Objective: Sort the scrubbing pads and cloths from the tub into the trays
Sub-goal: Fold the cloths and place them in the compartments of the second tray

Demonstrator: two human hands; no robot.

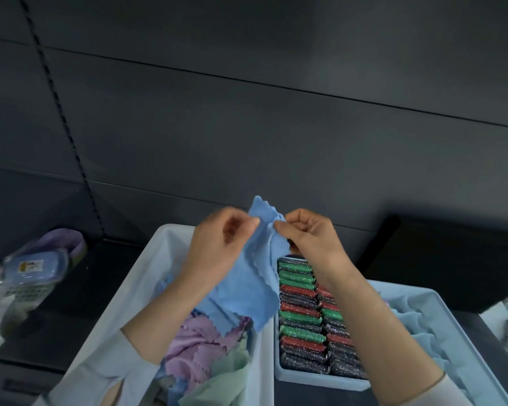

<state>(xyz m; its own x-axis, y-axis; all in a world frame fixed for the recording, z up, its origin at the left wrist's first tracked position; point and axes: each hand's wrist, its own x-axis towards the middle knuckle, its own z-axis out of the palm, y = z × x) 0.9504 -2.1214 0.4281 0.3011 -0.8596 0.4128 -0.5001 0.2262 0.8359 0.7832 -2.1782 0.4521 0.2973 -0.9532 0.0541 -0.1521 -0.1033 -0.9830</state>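
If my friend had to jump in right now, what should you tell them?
Left hand and right hand both pinch the top edge of a blue cloth, held up over the tub.
Pink and green cloths still lie in the tub.
The tray of scrubbing pads looks full.
Folded blue cloths sit in the right tray.
Next, probably: fold this one, put it there.
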